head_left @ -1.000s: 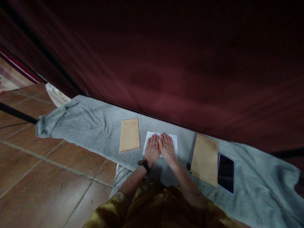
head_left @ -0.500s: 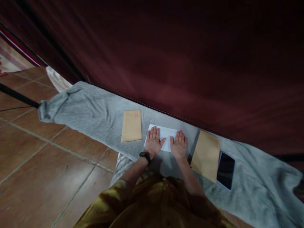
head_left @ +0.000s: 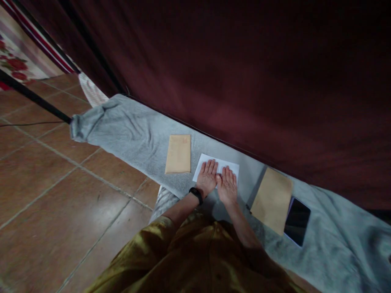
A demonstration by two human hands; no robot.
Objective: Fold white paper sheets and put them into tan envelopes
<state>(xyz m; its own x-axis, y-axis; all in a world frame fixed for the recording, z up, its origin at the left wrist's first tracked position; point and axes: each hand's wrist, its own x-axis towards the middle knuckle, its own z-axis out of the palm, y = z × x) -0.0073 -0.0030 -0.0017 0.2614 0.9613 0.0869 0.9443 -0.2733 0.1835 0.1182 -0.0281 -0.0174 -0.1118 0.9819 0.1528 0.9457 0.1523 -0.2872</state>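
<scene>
A white sheet of paper point(head_left: 199, 167), possibly folded, lies flat on a grey cloth point(head_left: 140, 138). My left hand point(head_left: 207, 177), with a dark band on the wrist, rests palm down on the sheet's left half. Beside it my right hand point(head_left: 227, 183) presses flat on the right half, its thumb close to or touching the left hand. Fingers of both hands are stretched out, gripping nothing. To the left sits a brown envelope point(head_left: 178, 154) with faint red print at one corner. Another brown envelope point(head_left: 271, 201) lies right of my right hand.
A dark-screened tablet or phone point(head_left: 297, 221) lies by the right envelope, slightly against its edge. A dark red curtain point(head_left: 195, 81) hangs along the cloth's far side. At the left, a black pole point(head_left: 36, 97) reaches the cloth's end above the tiled floor point(head_left: 76, 211).
My hands have come closer together on the white sheet, from spread apart to side by side. The whole view has shifted a little, so the things appear further right.
</scene>
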